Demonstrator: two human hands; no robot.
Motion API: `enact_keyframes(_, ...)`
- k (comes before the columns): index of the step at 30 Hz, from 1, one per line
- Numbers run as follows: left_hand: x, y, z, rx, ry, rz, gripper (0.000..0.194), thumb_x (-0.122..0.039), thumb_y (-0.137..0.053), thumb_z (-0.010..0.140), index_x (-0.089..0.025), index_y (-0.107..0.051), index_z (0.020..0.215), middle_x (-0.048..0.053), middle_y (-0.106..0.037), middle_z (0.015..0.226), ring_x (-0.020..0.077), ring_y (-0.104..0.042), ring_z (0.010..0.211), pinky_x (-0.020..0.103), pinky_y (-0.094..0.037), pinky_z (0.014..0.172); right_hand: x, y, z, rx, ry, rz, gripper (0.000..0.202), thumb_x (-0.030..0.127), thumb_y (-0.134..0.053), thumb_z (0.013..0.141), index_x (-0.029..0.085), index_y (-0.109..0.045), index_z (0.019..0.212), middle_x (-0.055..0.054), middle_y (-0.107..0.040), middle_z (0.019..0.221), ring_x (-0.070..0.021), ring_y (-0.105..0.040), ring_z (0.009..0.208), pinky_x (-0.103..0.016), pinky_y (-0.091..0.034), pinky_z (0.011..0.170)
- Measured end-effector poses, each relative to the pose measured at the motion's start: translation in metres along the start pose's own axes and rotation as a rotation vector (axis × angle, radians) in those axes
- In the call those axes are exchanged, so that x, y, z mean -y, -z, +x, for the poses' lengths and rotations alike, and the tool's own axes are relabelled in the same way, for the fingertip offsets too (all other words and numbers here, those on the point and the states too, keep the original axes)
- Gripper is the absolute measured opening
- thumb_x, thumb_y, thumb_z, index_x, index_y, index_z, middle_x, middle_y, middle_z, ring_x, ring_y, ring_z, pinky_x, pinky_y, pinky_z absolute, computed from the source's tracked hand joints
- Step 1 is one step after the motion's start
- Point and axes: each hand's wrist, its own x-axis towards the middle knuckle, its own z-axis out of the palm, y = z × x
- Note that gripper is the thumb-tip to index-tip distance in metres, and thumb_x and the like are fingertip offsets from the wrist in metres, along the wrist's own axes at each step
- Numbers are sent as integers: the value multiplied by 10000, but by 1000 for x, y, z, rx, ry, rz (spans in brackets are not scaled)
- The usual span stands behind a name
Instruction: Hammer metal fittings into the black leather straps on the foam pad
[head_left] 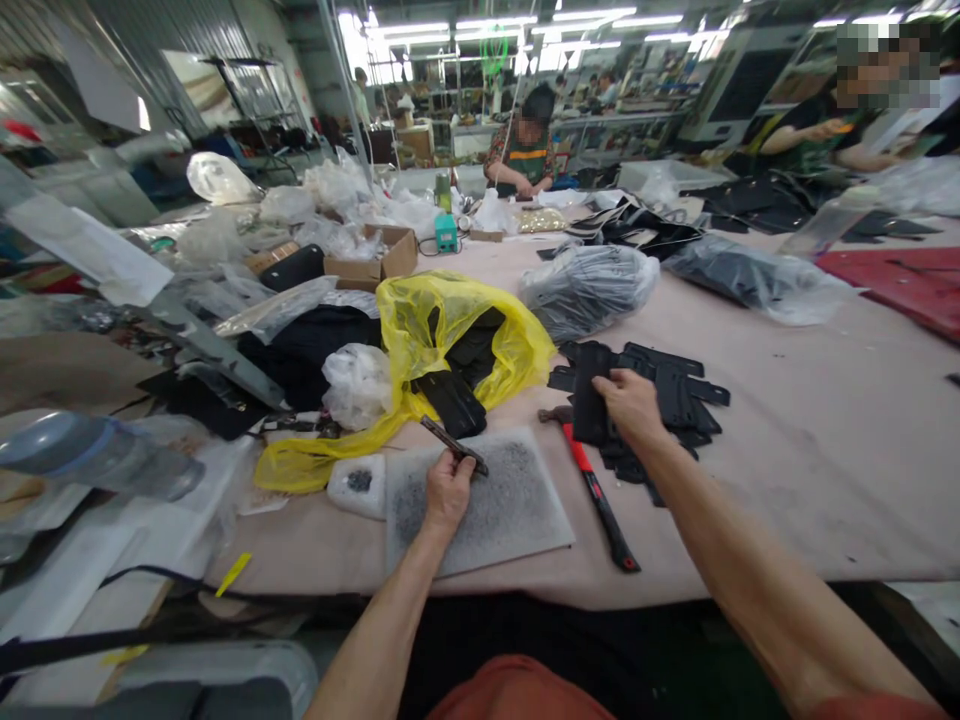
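My left hand [448, 488] is closed around a slim dark bar [442, 437], whose exact kind I cannot make out. It is over a pale, black-speckled board [517, 515]. In my right hand [631, 408] is a black rectangular piece [591, 385], pinched at its right edge. That piece is above a spread pile of flat black cut pieces [679, 395]. Between my hands lies a hammer [589, 475] with a red and black handle. Behind the board, an open yellow plastic bag [412, 325] contains black pieces, one [454, 402] sticking out at the front.
Left of the board sits a small white block [358, 487] with a dark patch. A clear plastic-wrapped bundle [592, 285], a cardboard box [390, 255] and a teal device [446, 233] stand farther back. A large bottle [112, 455] lies at left. A co-worker [529, 145] sits across the table.
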Motion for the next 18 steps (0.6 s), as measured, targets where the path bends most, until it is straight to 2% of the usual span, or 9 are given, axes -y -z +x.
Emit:
enact_keyframes(2, 1, -1, 1, 11, 32, -122, 185, -302, -629, 789, -157, -630, 903, 18, -682, 742, 145, -631, 669, 239, -489, 653, -4, 21, 14, -215, -6, -102, 417, 355, -580, 776, 119, -613, 1118, -128, -680, 1020, -256, -606, 962, -388, -435, 881)
enact_keyframes(4, 1, -1, 3, 8, 79, -255, 245, -332, -641, 788, -160, -605, 958, 20, -692, 770, 152, -655, 686, 261, -520, 675, -7, 26, 12, -296, 14, -177, 425, 346, -575, 788, 137, -605, 1156, -133, -675, 1074, -265, -600, 1022, -407, -419, 935)
enact_keyframes(6, -1, 2, 5, -10, 110, -322, 265, -351, -665, 774, -156, -594, 939, 28, -701, 771, 159, -669, 686, 272, -535, 673, -8, 13, -8, -151, 57, -179, 373, 337, -552, 805, 141, -633, 1112, -131, -684, 1060, -258, -611, 1012, -398, -434, 927)
enact_keyframes(8, -5, 6, 5, -35, 123, -336, 269, -349, -695, 752, -152, -591, 903, 34, -708, 767, 163, -677, 685, 267, -536, 660, -6, -13, -38, 102, 114, -135, 306, 315, -539, 810, 143, -667, 1030, -129, -695, 1031, -247, -623, 983, -381, -448, 908)
enact_keyframes(9, -9, 9, 4, -44, 127, -342, 274, -346, -709, 740, -152, -591, 893, 34, -711, 765, 163, -680, 685, 266, -536, 657, -3, -28, -55, 178, 132, -108, 274, 305, -542, 807, 153, -680, 988, -114, -706, 998, -232, -637, 948, -358, -461, 887)
enact_keyframes(13, -28, 22, -5, -30, 197, -455, 299, -354, -748, 710, -155, -587, 865, 25, -713, 755, 167, -685, 686, 277, -538, 663, 23, -77, -111, 359, 208, 17, 243, 287, -531, 830, 192, -690, 987, -60, -725, 974, -178, -660, 908, -278, -476, 845)
enact_keyframes(16, -42, 35, -21, 4, 272, -558, 308, -363, -752, 721, -149, -580, 860, 39, -716, 748, 177, -691, 691, 272, -529, 647, 48, -94, -132, 475, 269, 107, 260, 294, -503, 854, 193, -681, 1014, -60, -725, 978, -185, -657, 927, -284, -470, 844)
enact_keyframes(18, -49, 48, -37, -14, 297, -611, 314, -365, -759, 722, -148, -578, 858, 44, -716, 743, 184, -694, 691, 268, -523, 633, 59, -100, -138, 534, 283, 98, 263, 305, -498, 857, 193, -682, 1008, -66, -725, 976, -195, -657, 920, -292, -469, 831)
